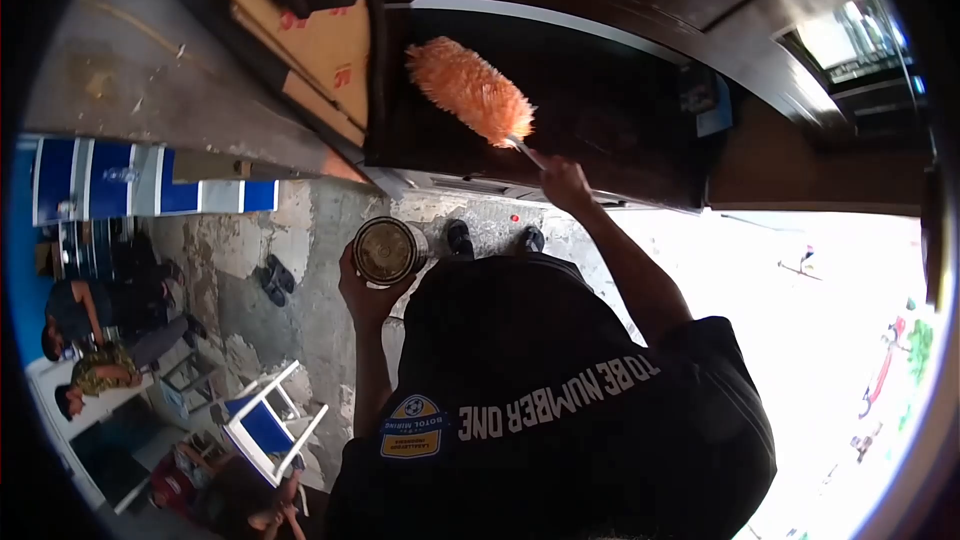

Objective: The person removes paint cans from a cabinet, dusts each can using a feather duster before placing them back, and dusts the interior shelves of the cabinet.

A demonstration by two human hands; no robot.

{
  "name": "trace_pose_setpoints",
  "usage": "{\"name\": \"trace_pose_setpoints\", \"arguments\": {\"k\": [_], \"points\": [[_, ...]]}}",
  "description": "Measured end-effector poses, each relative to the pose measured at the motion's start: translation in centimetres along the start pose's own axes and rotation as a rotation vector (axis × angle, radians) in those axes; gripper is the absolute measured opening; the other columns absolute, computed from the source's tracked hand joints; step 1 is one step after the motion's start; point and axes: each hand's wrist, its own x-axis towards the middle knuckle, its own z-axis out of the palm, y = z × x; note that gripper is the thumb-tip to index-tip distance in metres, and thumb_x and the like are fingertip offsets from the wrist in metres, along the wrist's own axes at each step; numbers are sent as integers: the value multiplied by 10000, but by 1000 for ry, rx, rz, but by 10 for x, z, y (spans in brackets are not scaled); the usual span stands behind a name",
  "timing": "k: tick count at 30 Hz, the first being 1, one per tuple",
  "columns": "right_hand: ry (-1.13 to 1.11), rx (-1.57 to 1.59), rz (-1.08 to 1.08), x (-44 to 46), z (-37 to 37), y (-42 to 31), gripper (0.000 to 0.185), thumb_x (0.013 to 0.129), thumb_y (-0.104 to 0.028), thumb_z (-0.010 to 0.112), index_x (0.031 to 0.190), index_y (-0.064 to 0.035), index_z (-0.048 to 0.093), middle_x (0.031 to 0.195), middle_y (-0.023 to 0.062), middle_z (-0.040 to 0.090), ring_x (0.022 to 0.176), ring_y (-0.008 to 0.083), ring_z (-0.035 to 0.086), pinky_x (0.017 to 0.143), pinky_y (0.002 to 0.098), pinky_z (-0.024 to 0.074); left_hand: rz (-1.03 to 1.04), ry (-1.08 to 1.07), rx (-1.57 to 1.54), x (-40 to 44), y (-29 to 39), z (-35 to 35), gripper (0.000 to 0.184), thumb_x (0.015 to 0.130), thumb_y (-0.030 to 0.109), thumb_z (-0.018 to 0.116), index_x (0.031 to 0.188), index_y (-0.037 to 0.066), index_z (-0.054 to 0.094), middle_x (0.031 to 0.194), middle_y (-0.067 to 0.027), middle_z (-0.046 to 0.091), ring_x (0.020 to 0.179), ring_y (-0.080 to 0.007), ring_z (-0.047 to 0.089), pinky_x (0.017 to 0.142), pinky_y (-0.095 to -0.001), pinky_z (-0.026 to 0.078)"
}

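An orange fluffy duster (472,90) lies across the dark glossy surface (610,90) in front of me. My right hand (566,183) is closed round its thin handle, at the near edge of that surface. Lower and to the left, my left hand (375,290) holds a round can (386,251) from its side and below, over the floor. The can's round top faces up at the camera; what it contains I cannot make out.
Cardboard (325,60) leans left of the dark surface. On the worn floor (330,240) are black sandals (274,280). Several people sit at the lower left near a blue and white chair (268,425). Bright outdoor light fills the right side.
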Motion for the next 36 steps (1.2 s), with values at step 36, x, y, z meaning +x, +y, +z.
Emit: {"name": "trace_pose_setpoints", "arguments": {"k": [36], "points": [[686, 374, 1403, -283, 92, -22, 596, 966, -88, 533, 1549, -171, 444, 1087, 309, 684, 994, 471, 666, 863, 571, 491, 373, -701, -204, 126, 15, 69, 1067, 529, 236, 995, 1413, -7, 450, 1292, -195, 643, 1178, -319, 656, 1036, -452, 530]]}}
